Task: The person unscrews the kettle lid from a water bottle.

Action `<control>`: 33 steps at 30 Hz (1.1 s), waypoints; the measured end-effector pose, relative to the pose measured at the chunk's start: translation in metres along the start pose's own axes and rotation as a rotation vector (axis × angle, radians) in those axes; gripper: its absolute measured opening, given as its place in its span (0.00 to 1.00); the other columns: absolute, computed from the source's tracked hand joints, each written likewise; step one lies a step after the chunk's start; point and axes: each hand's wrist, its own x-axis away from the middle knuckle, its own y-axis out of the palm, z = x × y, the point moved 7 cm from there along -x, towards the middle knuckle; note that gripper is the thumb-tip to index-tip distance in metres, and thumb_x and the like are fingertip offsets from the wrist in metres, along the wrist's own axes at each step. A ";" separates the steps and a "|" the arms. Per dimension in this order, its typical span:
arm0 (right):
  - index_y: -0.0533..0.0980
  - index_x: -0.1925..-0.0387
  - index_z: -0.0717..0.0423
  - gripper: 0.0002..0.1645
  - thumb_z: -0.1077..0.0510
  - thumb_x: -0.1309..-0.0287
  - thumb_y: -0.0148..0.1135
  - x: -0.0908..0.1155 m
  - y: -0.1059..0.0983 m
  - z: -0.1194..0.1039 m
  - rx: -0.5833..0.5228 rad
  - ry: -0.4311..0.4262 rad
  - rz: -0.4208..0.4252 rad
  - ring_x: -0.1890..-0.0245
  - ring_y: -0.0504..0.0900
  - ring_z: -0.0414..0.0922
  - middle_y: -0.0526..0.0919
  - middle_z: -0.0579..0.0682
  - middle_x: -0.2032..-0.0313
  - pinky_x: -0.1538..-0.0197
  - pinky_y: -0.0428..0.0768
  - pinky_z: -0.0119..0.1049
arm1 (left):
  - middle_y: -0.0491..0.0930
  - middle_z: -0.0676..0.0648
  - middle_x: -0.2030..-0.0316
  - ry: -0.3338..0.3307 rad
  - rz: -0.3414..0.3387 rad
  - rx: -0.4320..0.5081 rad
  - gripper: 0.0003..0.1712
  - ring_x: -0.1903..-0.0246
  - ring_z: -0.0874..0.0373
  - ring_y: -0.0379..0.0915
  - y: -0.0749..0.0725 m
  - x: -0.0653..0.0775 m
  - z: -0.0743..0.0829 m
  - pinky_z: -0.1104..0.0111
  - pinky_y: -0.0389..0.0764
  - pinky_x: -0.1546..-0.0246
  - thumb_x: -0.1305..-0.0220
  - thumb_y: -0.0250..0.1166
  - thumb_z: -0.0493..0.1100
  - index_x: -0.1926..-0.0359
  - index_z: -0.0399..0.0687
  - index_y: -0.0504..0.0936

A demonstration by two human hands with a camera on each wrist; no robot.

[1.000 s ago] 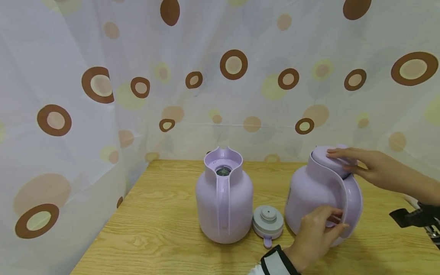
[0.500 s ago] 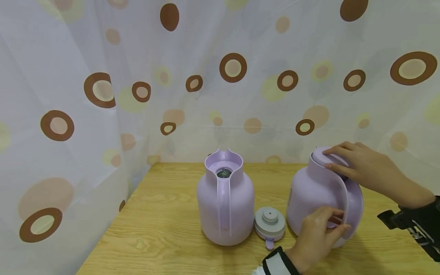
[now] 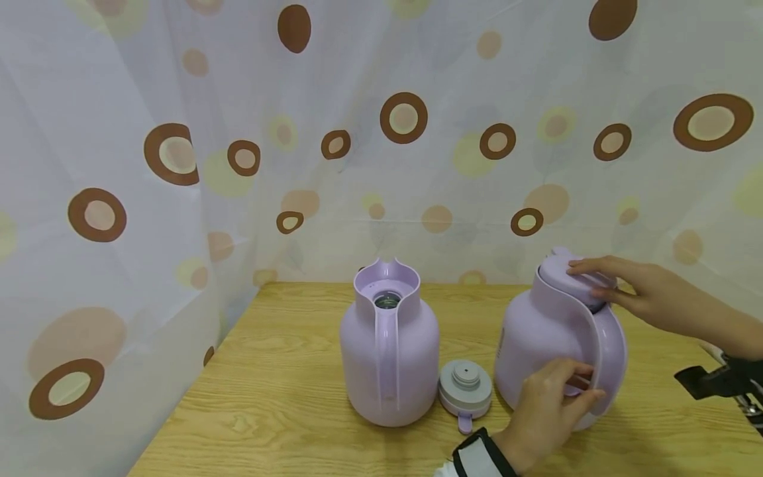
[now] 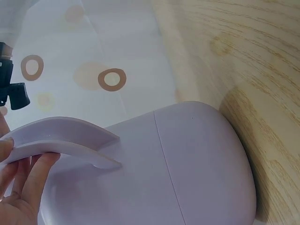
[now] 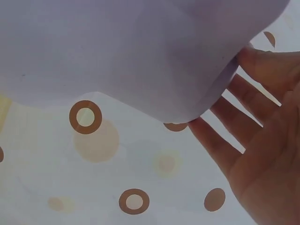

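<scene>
A lilac vacuum jug (image 3: 530, 344) stands at the right of the table in the head view, its handle (image 3: 608, 358) turned toward the front right. My left hand (image 3: 545, 407) grips that handle, thumb on one side and fingers curled through from the other, as the left wrist view shows too. Up at the jug's mouth, my right hand (image 3: 646, 291) holds the lilac lid (image 3: 563, 275) with fingers and thumb spread round its edge. The lid sits in the collar, with a dark gap under its near right side and a small tab at the back.
Left of it stands a second lilac jug (image 3: 363, 351) with its mouth uncovered. Between the two jugs, a grey and lilac stopper lid (image 3: 466, 391) lies upside down on the wooden table (image 3: 268, 397). A dotted curtain (image 3: 357, 66) hangs behind and at the left.
The right hand swung over the lid, then drew back to the right. The lid has turned, its tab now showing at the back. The left hand keeps its grip on the handle.
</scene>
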 end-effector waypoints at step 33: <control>0.69 0.54 0.48 0.31 0.69 0.65 0.62 -0.001 -0.005 -0.002 -0.003 -0.038 -0.002 0.52 0.59 0.27 0.70 0.45 0.53 0.59 0.59 0.14 | 0.70 0.54 0.66 -0.007 -0.005 -0.008 0.12 0.64 0.77 0.64 0.001 0.000 -0.001 0.92 0.64 0.70 0.48 0.56 0.44 0.62 0.44 0.70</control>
